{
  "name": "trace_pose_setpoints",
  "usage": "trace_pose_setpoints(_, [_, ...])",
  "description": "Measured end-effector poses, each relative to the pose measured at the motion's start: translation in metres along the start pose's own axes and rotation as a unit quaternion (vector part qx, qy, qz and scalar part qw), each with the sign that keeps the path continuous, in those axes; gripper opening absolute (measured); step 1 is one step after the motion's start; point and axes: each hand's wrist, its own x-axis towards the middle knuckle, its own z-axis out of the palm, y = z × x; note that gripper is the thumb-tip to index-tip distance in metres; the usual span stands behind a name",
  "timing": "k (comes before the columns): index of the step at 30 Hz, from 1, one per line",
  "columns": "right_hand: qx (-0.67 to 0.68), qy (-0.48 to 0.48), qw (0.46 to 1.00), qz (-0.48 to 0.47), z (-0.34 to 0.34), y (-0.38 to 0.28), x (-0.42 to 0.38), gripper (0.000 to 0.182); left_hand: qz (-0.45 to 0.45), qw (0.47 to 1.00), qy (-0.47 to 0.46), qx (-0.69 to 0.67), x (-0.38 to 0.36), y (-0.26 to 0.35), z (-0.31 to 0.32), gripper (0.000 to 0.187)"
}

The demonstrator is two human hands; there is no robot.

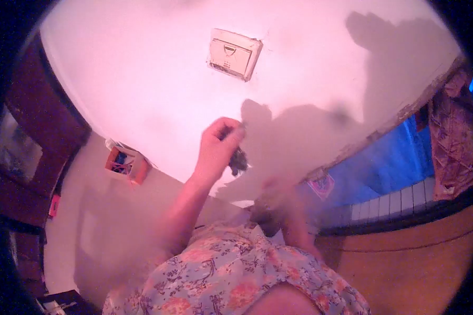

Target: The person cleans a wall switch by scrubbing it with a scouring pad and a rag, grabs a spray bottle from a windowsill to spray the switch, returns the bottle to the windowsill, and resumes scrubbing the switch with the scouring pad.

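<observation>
My left hand (219, 144) is raised in front of the pale wall (157, 94), its fingers closed round a small dark, crumpled-looking bundle (238, 160). Part of that bundle hangs below the fingers, and its kind does not show clearly. Lower and to the right, my right hand (284, 193) is smeared by motion in front of my body. Beside it, close to my patterned top (236, 262), shows a dark shape (265, 216).
A switch box (234, 54) is fixed to the wall above my left hand. An open carton (126, 165) with small items stands on the floor at left. Dark furniture (42, 121) lines the left side. At right are blue sheeting (383, 163) and a hanging brown cloth (453, 136).
</observation>
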Motion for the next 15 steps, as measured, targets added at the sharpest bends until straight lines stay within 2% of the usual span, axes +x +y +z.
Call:
trace_pose_setpoints(1, [-0.005, -0.063, 0.998, -0.012, -0.001, 0.010, -0.002, 0.032, 0.052, 0.998, 0.041, 0.022, 0.006, -0.002, -0.005, 0.008])
trace_pose_setpoints(2, [-0.005, -0.067, 0.998, -0.012, -0.008, 0.026, 0.002, 0.032, 0.104, 0.990, 0.082, 0.043, 0.015, -0.004, -0.010, 0.010])
trace_pose_setpoints(3, [0.042, -0.062, 0.994, 0.081, -0.020, 0.047, 0.008, 0.032, 0.123, 0.986, 0.100, 0.053, 0.022, -0.003, -0.015, 0.012])
trace_pose_setpoints(5, [0.086, -0.060, 0.979, 0.174, -0.026, 0.063, 0.012, 0.031, 0.157, 0.970, 0.169, 0.078, 0.034, 0.008, -0.017, 0.013])
trace_pose_setpoints(7, [0.054, -0.037, 0.987, 0.145, -0.032, 0.072, 0.012, 0.032, 0.179, 0.961, 0.192, 0.086, 0.041, 0.015, -0.016, 0.013])
trace_pose_setpoints(9, [0.027, -0.037, 0.990, 0.136, -0.035, 0.074, 0.011, 0.033, 0.244, 0.938, 0.224, 0.107, 0.046, 0.023, -0.011, 0.012])
trace_pose_setpoints(11, [0.001, -0.035, 0.991, 0.129, -0.038, 0.075, 0.006, 0.034, 0.241, 0.934, 0.238, 0.113, 0.052, 0.025, -0.005, 0.012])
trace_pose_setpoints(13, [0.047, -0.046, 0.996, 0.053, -0.035, 0.068, 0.005, 0.035, 0.242, 0.921, 0.266, 0.152, 0.070, 0.016, -0.001, 0.012])
trace_pose_setpoints(14, [0.046, -0.046, 0.996, 0.053, -0.040, 0.071, 0.005, 0.035, 0.243, 0.920, 0.266, 0.152, 0.074, 0.017, -0.001, 0.012])
trace_pose_setpoints(15, [0.026, -0.045, 0.994, 0.099, -0.045, 0.075, 0.006, 0.033, 0.266, 0.905, 0.282, 0.176, 0.078, 0.017, -0.004, 0.012])
